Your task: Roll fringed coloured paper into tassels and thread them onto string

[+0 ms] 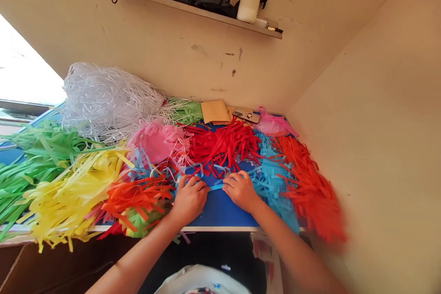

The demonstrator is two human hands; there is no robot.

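Observation:
A narrow light-blue paper strip [216,187] stretches between my two hands, just above the blue tabletop [222,211]. My left hand [190,195] is closed on its left part, fingers curled, near the orange fringe [139,195]. On the right part, my right hand [241,189] is closed with its fingertips bent down. Blue fringed paper [275,183] lies right beside that hand. Behind both hands spreads a red fringed bundle [227,142]. Fingers hide the strip's ends.
Yellow fringe [77,188], green fringe [37,161], pink fringe [158,142] and white shredded strands [106,98] cover the left. Orange-red fringe [313,188] hangs over the right edge. A phone [246,115] and brown envelope [215,111] lie at the back, below a wall shelf [193,7].

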